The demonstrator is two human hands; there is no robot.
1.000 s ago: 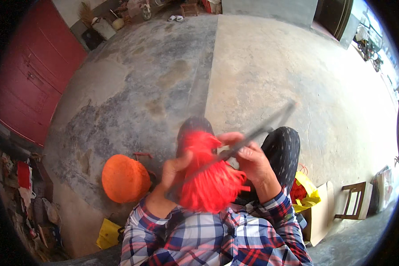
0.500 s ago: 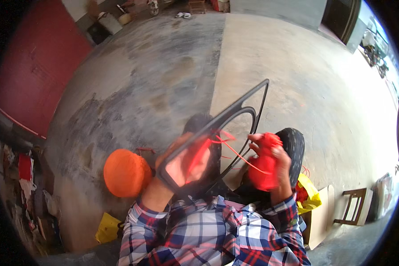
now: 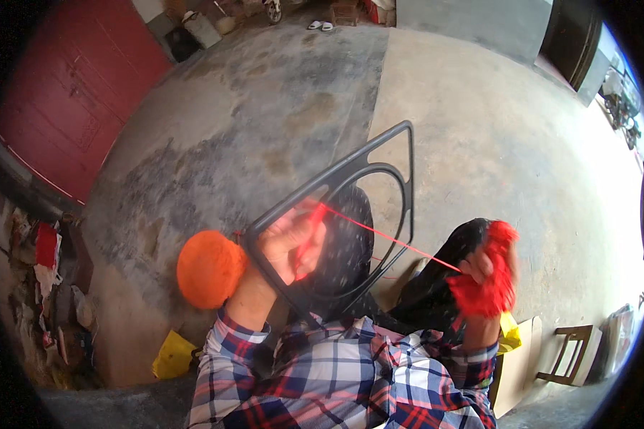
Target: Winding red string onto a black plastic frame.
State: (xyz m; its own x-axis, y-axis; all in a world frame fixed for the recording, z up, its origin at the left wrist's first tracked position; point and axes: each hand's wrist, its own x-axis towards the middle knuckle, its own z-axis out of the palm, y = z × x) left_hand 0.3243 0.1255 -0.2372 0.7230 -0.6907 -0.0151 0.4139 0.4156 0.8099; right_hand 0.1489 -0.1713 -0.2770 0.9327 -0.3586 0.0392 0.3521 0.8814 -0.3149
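Head view: our left hand [image 3: 288, 247] clamps the dark frame [image 3: 379, 179] upright while our right hand [image 3: 483, 275] grips red yarn [image 3: 488, 294], pulling its strand [image 3: 393, 239] taut (orange ball [image 3: 209, 268] beside).

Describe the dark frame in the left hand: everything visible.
The frame is a flat, dark grey, roughly triangular piece, plastic by its look, with a curved inner bar and open cutouts. It is held tilted, its point up and away. The left hand grips its lower edge. A red strand runs taut from it to the red yarn in the right hand.

Right hand [image 3: 488, 266] blurred behind red yarn [image 3: 485, 289]
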